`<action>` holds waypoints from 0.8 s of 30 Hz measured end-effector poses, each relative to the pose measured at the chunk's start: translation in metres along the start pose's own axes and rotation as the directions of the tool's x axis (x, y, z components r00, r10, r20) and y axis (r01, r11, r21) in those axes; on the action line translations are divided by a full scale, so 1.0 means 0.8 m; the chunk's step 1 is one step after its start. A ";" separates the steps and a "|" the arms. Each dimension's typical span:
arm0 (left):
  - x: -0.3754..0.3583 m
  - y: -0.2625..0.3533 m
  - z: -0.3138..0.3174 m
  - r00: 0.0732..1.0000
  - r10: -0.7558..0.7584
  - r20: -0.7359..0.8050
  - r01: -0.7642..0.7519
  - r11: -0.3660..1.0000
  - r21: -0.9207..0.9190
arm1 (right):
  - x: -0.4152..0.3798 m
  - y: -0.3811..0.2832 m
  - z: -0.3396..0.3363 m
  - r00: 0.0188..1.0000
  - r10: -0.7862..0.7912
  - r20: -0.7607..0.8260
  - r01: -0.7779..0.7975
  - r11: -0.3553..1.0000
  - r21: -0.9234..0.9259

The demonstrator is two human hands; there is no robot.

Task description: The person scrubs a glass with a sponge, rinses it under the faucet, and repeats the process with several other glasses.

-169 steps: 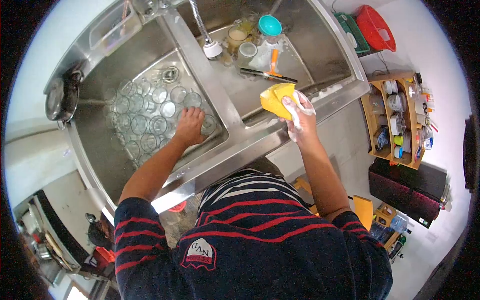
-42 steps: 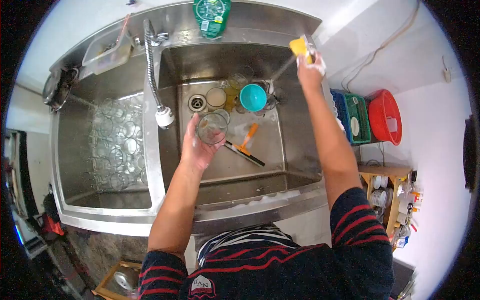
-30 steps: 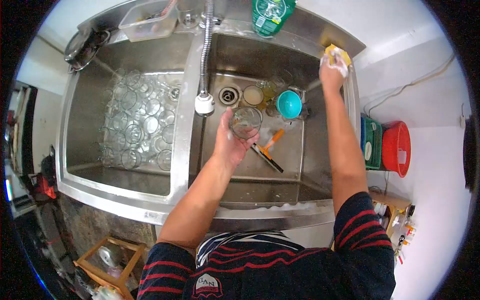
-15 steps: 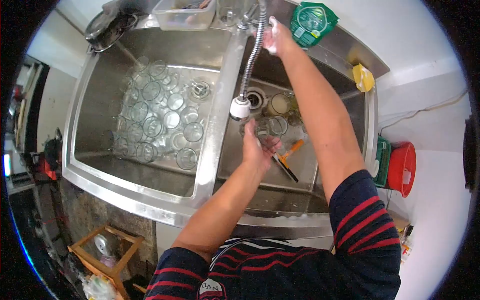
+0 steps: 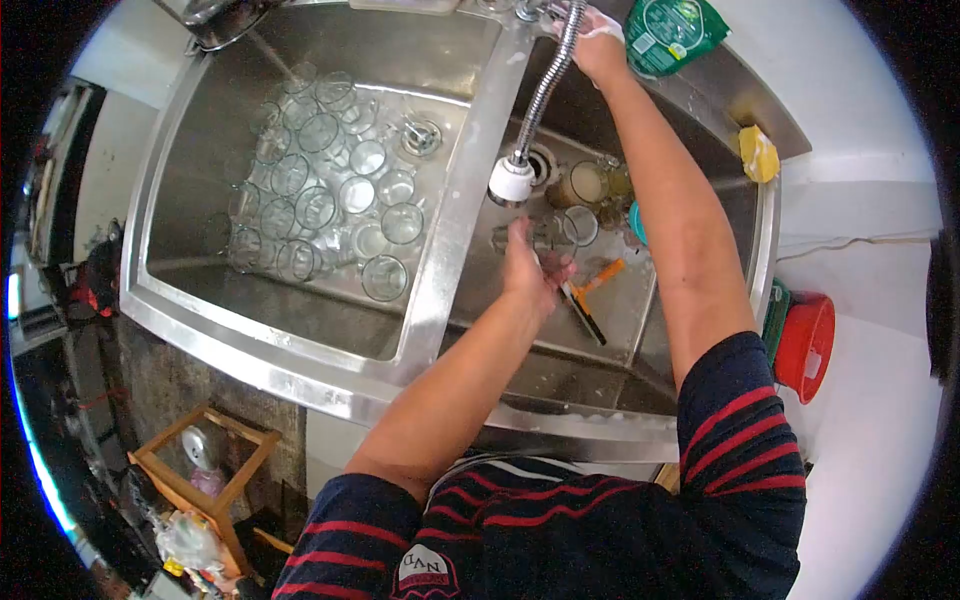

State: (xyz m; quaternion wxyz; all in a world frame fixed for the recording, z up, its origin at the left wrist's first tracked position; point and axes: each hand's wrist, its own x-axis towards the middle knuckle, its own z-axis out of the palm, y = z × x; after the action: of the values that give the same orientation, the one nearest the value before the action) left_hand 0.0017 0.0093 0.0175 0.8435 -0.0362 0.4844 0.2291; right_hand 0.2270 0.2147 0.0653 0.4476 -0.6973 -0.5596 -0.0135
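Note:
My left hand (image 5: 530, 270) is wrapped around a clear drinking glass (image 5: 545, 234), tilted on its side below the white spray head (image 5: 512, 182) in the right basin. The glass's mouth points to the right. My right hand (image 5: 598, 48), with white foam on it, reaches to the tap (image 5: 530, 9) at the back; its fingers close at the tap's handle, partly hidden by the metal hose (image 5: 549, 85). Under and beside my left hand lie an orange-handled tool (image 5: 604, 275) and a dark-handled utensil (image 5: 585, 315). A glass with cloudy liquid (image 5: 588, 183) stands near the drain.
Many clear glasses (image 5: 316, 208) stand together in the left basin (image 5: 200, 180). A green pouch (image 5: 672, 38) and a yellow sponge (image 5: 758, 154) sit on the right ledge. A red bucket (image 5: 805, 345) is beyond the sink's right side. A dark pot (image 5: 222, 20) is at the back left.
The view has shifted, so the sink appears higher and farther right. A turquoise item now shows beside my right forearm. My left hand still holds the glass, and my right hand stays at the tap.

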 end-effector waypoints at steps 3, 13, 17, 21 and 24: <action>0.015 0.004 -0.014 0.999 0.018 0.033 -0.017 1.000 -0.013 | -0.053 -0.032 -0.006 0.977 -0.064 -0.206 0.101 0.980 0.173; 0.036 0.001 -0.055 0.992 -0.076 -0.103 0.088 0.988 0.123 | -0.304 0.014 0.122 0.618 0.258 0.742 -0.115 0.964 -0.239; 0.021 0.007 -0.052 0.989 -0.009 -0.147 0.039 0.978 0.205 | -0.279 -0.081 0.071 0.723 0.283 0.630 -0.092 0.944 -0.318; 0.020 0.010 -0.046 0.976 0.005 -0.219 0.046 0.973 0.226 | -0.276 -0.093 0.056 0.598 0.287 0.749 0.144 0.880 -0.453; 0.021 0.011 -0.050 0.987 -0.022 -0.161 0.065 0.960 0.271 | -0.266 -0.107 0.035 0.563 0.180 0.807 0.277 0.879 -0.389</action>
State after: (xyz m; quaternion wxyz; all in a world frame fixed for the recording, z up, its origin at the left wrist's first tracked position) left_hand -0.0274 0.0119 -0.0162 0.8047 0.0528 0.5752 0.1374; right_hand 0.0658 0.0666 -0.0103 -0.0519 -0.6922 -0.7009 0.1642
